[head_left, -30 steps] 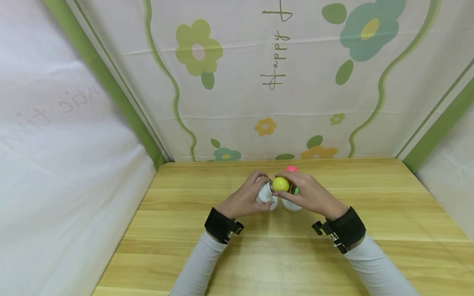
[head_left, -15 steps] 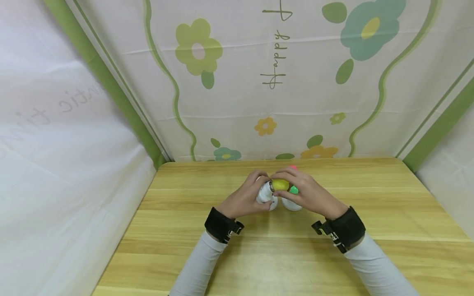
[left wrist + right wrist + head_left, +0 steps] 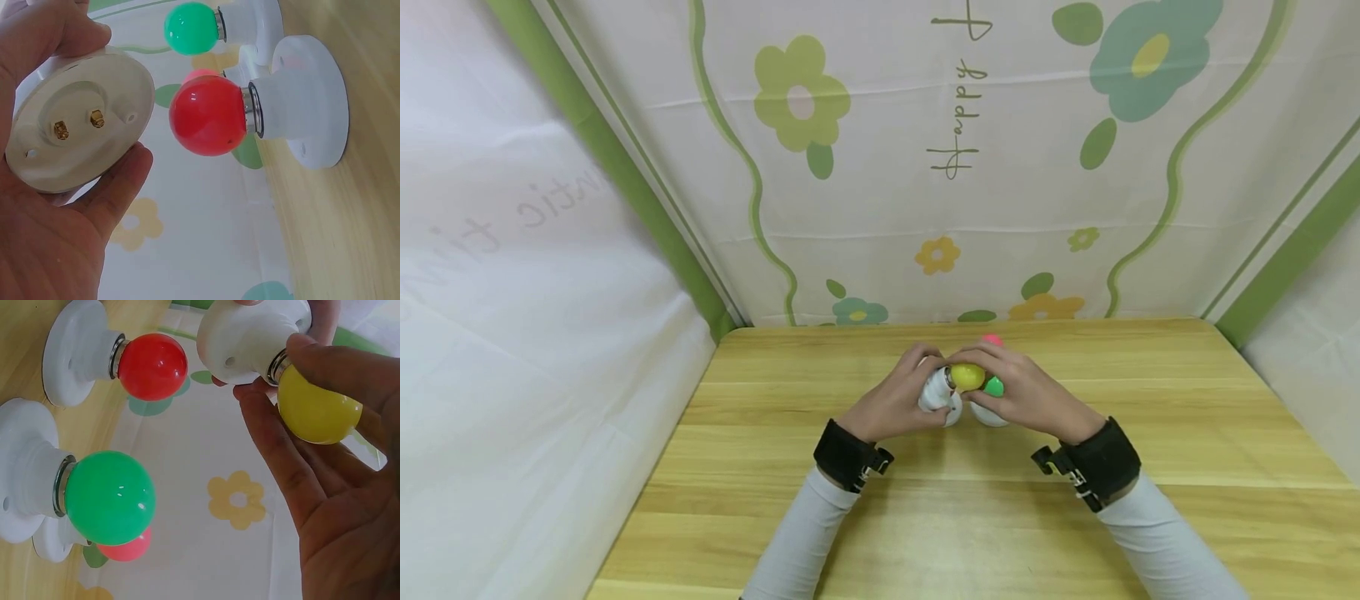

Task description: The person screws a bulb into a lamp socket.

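Glossy, smooth plastic is seen on the yellow bulb (image 3: 317, 410), green bulb (image 3: 110, 497) and red bulb (image 3: 208, 116). The sockets (image 3: 307, 100) look matt white plastic with metal collars; the worktop (image 3: 1187, 400) is grained wood.

Round pink bulb (image 3: 125, 547): lower left, mostly hidden behind green bulb (image 3: 109, 497) | yellow bulb (image 3: 967, 376): centre, partly covered by right hand (image 3: 1026, 392) | red bulb: hidden in head view
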`<state>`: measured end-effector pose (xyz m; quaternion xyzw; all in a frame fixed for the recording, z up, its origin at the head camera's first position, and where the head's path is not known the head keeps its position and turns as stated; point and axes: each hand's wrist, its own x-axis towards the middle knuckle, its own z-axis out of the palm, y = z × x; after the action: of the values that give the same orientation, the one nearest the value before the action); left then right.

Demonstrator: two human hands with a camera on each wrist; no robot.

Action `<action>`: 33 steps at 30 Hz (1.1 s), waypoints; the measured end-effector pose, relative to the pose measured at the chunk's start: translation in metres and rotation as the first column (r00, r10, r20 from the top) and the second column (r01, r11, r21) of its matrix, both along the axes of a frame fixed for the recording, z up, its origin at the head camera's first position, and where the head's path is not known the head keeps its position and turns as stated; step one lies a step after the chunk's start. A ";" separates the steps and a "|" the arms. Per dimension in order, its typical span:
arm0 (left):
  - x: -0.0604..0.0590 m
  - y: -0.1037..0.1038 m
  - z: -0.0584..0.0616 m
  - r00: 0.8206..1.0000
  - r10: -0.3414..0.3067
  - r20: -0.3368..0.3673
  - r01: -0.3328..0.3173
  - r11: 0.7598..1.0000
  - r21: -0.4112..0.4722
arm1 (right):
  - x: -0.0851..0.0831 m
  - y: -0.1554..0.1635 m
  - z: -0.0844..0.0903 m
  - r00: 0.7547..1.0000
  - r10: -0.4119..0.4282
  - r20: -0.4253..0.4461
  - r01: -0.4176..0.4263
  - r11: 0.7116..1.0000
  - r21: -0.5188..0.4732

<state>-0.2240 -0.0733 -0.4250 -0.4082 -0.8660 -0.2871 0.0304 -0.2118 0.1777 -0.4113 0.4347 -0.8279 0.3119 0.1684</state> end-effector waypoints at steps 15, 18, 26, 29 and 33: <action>0.002 0.001 0.000 1.000 -0.018 -0.011 0.018 1.000 0.012 | 0.003 0.001 0.000 0.993 -0.112 0.038 0.110 0.993 0.051; 0.002 0.001 0.000 1.000 -0.017 -0.004 0.017 1.000 0.014 | 0.002 0.001 0.000 0.992 -0.116 0.059 0.113 0.992 0.050; 0.003 0.001 -0.001 1.000 -0.016 -0.008 0.016 1.000 0.005 | 0.003 0.000 -0.001 0.982 -0.138 0.128 0.132 0.990 0.058; 0.003 0.001 0.000 1.000 -0.012 -0.005 0.012 1.000 -0.001 | 0.004 0.000 0.000 0.980 -0.128 0.150 0.122 0.991 0.048; 0.003 0.001 0.000 1.000 -0.002 0.003 0.002 1.000 -0.006 | 0.003 -0.001 0.000 0.991 -0.071 0.115 0.068 0.997 0.023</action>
<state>-0.2209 -0.0727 -0.4251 -0.4087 -0.8666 -0.2850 0.0278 -0.2089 0.1768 -0.4117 0.3884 -0.8538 0.3227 0.1266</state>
